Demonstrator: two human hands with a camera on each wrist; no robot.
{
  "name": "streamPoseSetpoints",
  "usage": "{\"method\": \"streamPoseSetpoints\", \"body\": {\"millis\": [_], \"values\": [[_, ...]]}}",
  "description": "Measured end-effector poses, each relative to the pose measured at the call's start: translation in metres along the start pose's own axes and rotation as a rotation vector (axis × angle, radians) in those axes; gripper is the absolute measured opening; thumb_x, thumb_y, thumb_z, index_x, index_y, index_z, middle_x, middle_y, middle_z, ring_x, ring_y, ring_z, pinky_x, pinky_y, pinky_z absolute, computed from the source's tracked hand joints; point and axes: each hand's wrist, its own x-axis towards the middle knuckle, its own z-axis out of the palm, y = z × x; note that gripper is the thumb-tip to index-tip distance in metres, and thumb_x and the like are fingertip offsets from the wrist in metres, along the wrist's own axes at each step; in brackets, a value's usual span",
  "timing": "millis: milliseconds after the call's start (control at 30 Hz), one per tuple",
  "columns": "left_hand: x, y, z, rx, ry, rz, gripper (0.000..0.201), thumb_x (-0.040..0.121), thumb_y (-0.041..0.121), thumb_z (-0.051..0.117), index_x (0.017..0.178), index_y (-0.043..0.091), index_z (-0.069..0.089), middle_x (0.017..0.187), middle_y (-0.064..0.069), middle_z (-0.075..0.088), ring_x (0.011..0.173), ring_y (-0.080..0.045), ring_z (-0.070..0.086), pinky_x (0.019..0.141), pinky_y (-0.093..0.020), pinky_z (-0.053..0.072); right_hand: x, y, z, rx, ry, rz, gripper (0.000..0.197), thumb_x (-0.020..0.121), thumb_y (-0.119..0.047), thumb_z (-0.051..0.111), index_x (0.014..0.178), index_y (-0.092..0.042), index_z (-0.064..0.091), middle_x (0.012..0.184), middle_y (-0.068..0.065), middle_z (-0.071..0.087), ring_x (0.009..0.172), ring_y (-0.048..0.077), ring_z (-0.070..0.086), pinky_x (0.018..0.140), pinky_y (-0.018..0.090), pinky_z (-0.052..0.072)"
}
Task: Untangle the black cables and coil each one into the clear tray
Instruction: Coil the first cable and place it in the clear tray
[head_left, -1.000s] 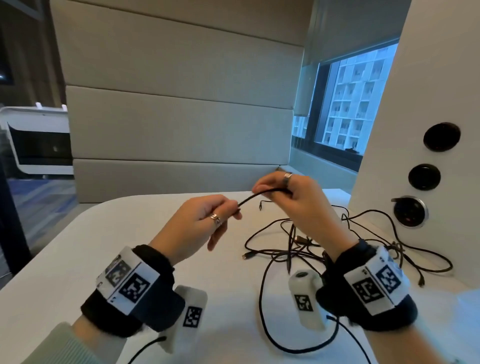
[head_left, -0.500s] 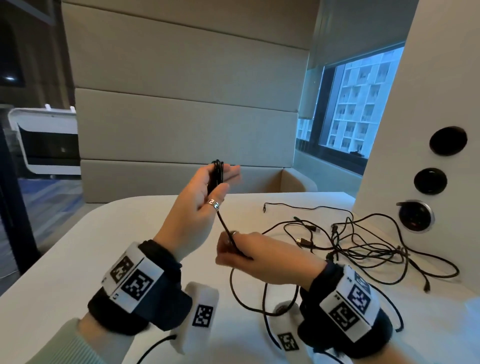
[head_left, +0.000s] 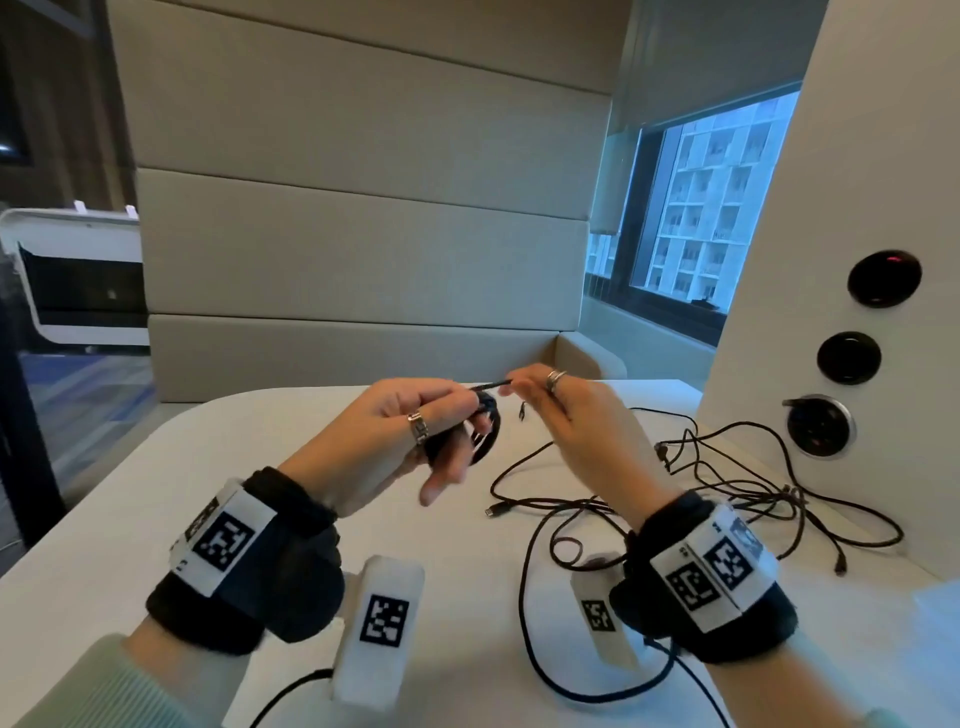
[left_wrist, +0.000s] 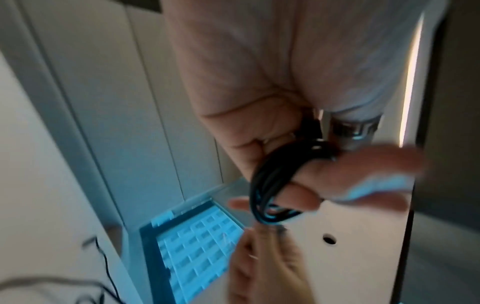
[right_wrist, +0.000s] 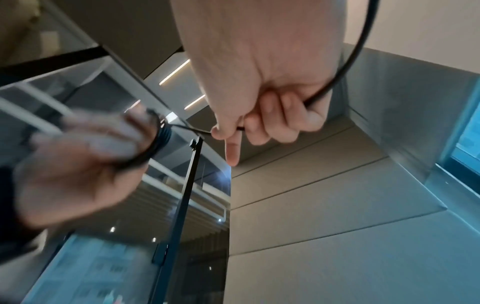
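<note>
Above the table (head_left: 156, 519), left hand (head_left: 395, 436) holds coil (head_left: 485, 431); right hand (head_left: 576, 431) pinches cable (right_wrist: 348, 61).

The cables (head_left: 727, 499) look like smooth, matt black plastic on a matt white desk (head_left: 260, 493). At 12 o'clock the wall panels (head_left: 363, 249) look cloth-covered; both rings (head_left: 417, 427) are shiny metal.

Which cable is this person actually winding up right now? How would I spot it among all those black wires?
Start at the white table, where a loose black tangle sprawls on the right. Look above it, to the two raised hands. The cable being wound is the only one off the table: looped in a small coil around the left hand fingers, its free end pinched by the right hand.
</note>
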Motion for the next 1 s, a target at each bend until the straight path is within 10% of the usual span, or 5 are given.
{"method": "streamPoseSetpoints", "body": {"millis": [267, 467, 667, 833, 1000], "values": [[0.013, -0.015, -0.010, 0.135, 0.433, 0.280, 0.022, 0.097, 0.000, 0.037, 0.114, 0.004, 0.050, 0.109, -0.003, 0.067, 0.095, -0.011, 0.068, 0.084, -0.022, 0.051, -0.017, -0.046, 0.008, 0.058, -0.631, -0.145, 0.032, 0.101, -0.035, 0.032, 0.102, -0.021, 0.060, 0.067, -0.013, 0.046, 0.065, 0.004, 0.049, 0.063, 0.025, 0.039], [0.006, -0.019, -0.011, 0.751, 0.194, 0.085, 0.030, 0.099, 0.029, 0.035, 0.084, 0.013, 0.055, 0.061, 0.005, 0.063, 0.058, -0.011, 0.058, 0.069, -0.034, 0.044, -0.003, -0.031, -0.015, 0.193, -0.159, -0.126, 0.024, 0.095, -0.030, 0.050, 0.075, -0.023, 0.061, 0.051, -0.009, 0.045, 0.050, 0.008, 0.045, 0.053, 0.019, 0.035], [0.001, -0.002, 0.003, 0.112, 0.004, -0.034, 0.029, 0.090, 0.027, 0.048, 0.067, 0.018, 0.062, 0.042, 0.002, 0.042, 0.034, -0.013, 0.038, 0.061, -0.026, 0.049, -0.002, -0.003, -0.013, -0.031, 0.092, -0.042, 0.037, 0.094, -0.051, 0.035, 0.089, -0.025, 0.061, 0.068, -0.010, 0.060, 0.066, 0.013, 0.057, 0.061, 0.033, 0.046], [0.005, 0.002, 0.012, -0.262, 0.129, 0.175, 0.013, 0.087, 0.012, 0.055, 0.094, 0.002, 0.060, 0.073, -0.006, 0.070, 0.055, -0.016, 0.063, 0.063, -0.022, 0.052, -0.009, -0.004, 0.013, -0.344, -0.302, -0.062, 0.020, 0.101, -0.031, 0.035, 0.115, -0.037, 0.048, 0.100, -0.002, 0.064, 0.088, 0.022, 0.063, 0.069, 0.034, 0.049], [0.012, -0.008, 0.006, -0.214, 0.350, 0.241, 0.021, 0.093, 0.003, 0.040, 0.108, 0.007, 0.054, 0.099, 0.002, 0.072, 0.077, -0.013, 0.068, 0.079, -0.021, 0.052, -0.018, -0.042, 0.024, 0.055, -0.522, -0.210, 0.028, 0.101, -0.029, 0.038, 0.122, -0.030, 0.056, 0.120, -0.003, 0.064, 0.104, 0.018, 0.058, 0.085, 0.031, 0.044]]}}
